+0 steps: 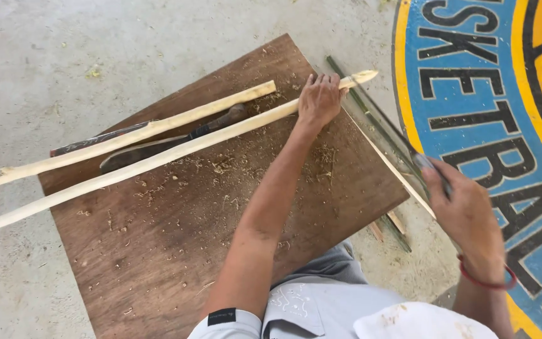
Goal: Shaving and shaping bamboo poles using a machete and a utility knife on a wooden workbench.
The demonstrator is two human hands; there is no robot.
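A pale grey concrete floor (64,56) carries, at the right edge, a painted blue, yellow and black court marking (472,81). On the floor lies a large brown plywood board (177,251), serving as a low worktop and littered with fine wood shavings (224,166).

Across the board runs a long pale peeled wooden pole with a pointed tip (158,160), reaching beyond the board at both ends. The person's left hand (318,100) presses down on it close to the sharpened end, fingers curled over the shaft and holding it flat. Just behind lies a second, shorter peeled stick (127,135), and between the two rests a dark long-bladed knife with a brown handle (170,144), untouched.

The right hand (465,213), wearing a red wristband (484,281), is off the board's right edge, fingers closed on what appears to be a thin strip of split bamboo (396,171); motion blur hides the exact grip. Several dark green bamboo slivers (371,116) lie alongside on the floor.

The work looks to be at a handling stage, with one piece steadied while another is lifted; any fitting or cutting would call for a firm grip and a steady pole.
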